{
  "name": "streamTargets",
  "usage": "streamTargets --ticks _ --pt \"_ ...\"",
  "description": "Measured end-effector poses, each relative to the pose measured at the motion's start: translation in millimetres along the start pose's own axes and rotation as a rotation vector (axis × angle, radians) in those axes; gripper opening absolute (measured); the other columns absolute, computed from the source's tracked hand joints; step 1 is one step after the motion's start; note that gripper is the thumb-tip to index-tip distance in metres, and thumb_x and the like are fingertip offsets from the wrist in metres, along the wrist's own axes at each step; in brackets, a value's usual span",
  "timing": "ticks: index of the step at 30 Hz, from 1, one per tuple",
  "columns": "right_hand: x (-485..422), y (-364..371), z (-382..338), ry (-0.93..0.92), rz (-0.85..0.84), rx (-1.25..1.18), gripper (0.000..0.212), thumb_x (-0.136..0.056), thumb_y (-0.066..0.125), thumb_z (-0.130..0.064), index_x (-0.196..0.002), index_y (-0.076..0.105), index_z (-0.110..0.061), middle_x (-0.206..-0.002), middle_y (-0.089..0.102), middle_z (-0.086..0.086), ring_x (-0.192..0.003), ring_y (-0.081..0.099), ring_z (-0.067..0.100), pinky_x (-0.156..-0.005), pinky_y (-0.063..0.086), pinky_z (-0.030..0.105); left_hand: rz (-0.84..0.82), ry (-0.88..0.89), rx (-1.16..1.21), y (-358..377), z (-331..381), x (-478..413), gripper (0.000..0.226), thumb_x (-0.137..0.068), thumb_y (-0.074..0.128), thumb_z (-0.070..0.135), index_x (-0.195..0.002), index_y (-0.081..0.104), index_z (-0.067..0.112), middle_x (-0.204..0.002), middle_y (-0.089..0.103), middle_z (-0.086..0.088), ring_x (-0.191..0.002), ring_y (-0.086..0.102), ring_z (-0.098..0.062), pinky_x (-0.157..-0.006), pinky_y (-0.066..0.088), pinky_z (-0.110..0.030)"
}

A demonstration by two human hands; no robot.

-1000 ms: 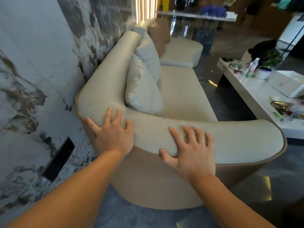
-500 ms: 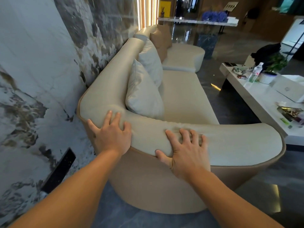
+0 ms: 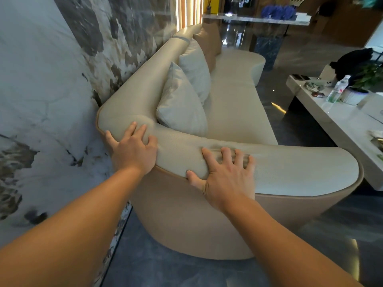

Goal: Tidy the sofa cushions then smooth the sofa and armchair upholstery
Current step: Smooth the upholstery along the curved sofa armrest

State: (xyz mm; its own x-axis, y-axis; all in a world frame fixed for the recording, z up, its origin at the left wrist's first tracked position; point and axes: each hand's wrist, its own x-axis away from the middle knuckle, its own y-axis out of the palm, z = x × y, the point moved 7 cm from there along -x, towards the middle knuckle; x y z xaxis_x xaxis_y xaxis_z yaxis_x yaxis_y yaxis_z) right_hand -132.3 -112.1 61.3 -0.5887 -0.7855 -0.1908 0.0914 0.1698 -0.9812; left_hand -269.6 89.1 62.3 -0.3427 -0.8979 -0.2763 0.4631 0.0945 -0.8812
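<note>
A cream sofa (image 3: 234,112) with tan piping runs along the marble wall, seen from its near armrest (image 3: 300,168). My left hand (image 3: 132,150) lies flat on the armrest's corner by the wall, fingers spread. My right hand (image 3: 226,175) presses on the armrest's middle, fingers curled into the upholstery, which wrinkles under them, thumb on the outer edge. Two cream cushions (image 3: 182,108) (image 3: 195,67) lean upright against the backrest, and a tan cushion (image 3: 209,41) stands behind them.
A marble wall (image 3: 51,79) is tight against the sofa's left. A white coffee table (image 3: 339,123) to the right holds a water bottle (image 3: 337,88), a potted plant (image 3: 366,79) and small items. Dark glossy floor lies between sofa and table.
My right hand has slid slightly left along the armrest and its fingers have curled, bunching the upholstery. My left hand stays at the corner. The view has tilted up a little.
</note>
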Motion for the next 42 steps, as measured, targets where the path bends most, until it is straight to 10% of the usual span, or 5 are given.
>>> streamTargets --ticks 9,15,19,28,42 --pt "-7.1 -1.2 -4.9 0.024 -0.078 -0.025 0.087 -0.074 0.004 -0.088 -0.147 0.024 -0.045 -0.154 0.034 0.010 -0.139 0.020 0.042 -0.112 0.008 0.063 -0.058 0.029 -0.060 0.6 1.9 -10.3 0.057 -0.094 0.026 0.045 -0.145 0.043 0.027 -0.159 0.029 0.001 -0.147 0.019 -0.014 -0.115 -0.012 -0.057" --pt "-8.7 -1.8 7.9 -0.110 -0.349 -0.095 0.086 -0.071 0.009 -0.091 -0.148 0.001 -0.056 -0.163 0.012 0.008 -0.146 0.006 0.039 -0.115 0.005 0.058 -0.336 -0.086 -0.243 -7.3 17.1 -3.6 0.052 -0.100 0.017 0.036 -0.151 0.023 0.029 -0.163 0.013 0.004 -0.144 0.001 -0.051 -0.110 0.016 -0.068" --pt "-12.6 -17.0 63.9 -0.152 -0.403 -0.219 0.065 -0.083 0.028 -0.081 -0.144 0.021 -0.062 -0.163 0.021 -0.010 -0.144 0.018 0.024 -0.111 0.012 0.042 -0.331 0.069 -0.410 -16.3 54.4 12.0 0.039 -0.095 0.035 0.013 -0.131 0.048 0.012 -0.144 0.045 -0.010 -0.136 0.029 -0.044 -0.109 0.025 -0.062" --pt "-51.0 7.5 186.5 0.201 -0.375 -0.131 0.074 -0.078 0.008 -0.082 -0.144 0.029 -0.055 -0.158 0.032 -0.007 -0.145 0.024 0.023 -0.112 0.013 0.059 -0.454 0.580 -0.227 65.6 226.7 66.5 0.081 -0.083 0.018 0.073 -0.124 0.057 0.014 -0.127 0.061 -0.013 -0.118 0.051 -0.035 -0.102 0.033 -0.045" --pt "-66.9 9.6 193.2 0.219 -0.242 -0.107 0.059 -0.087 0.016 -0.074 -0.126 0.051 -0.047 -0.136 0.055 -0.007 -0.128 0.042 0.021 -0.106 0.024 0.057 -0.658 0.754 -0.122 114.2 248.5 40.3 0.070 -0.086 0.013 0.069 -0.116 0.051 0.019 -0.125 0.054 -0.013 -0.117 0.048 -0.034 -0.091 0.034 -0.052"
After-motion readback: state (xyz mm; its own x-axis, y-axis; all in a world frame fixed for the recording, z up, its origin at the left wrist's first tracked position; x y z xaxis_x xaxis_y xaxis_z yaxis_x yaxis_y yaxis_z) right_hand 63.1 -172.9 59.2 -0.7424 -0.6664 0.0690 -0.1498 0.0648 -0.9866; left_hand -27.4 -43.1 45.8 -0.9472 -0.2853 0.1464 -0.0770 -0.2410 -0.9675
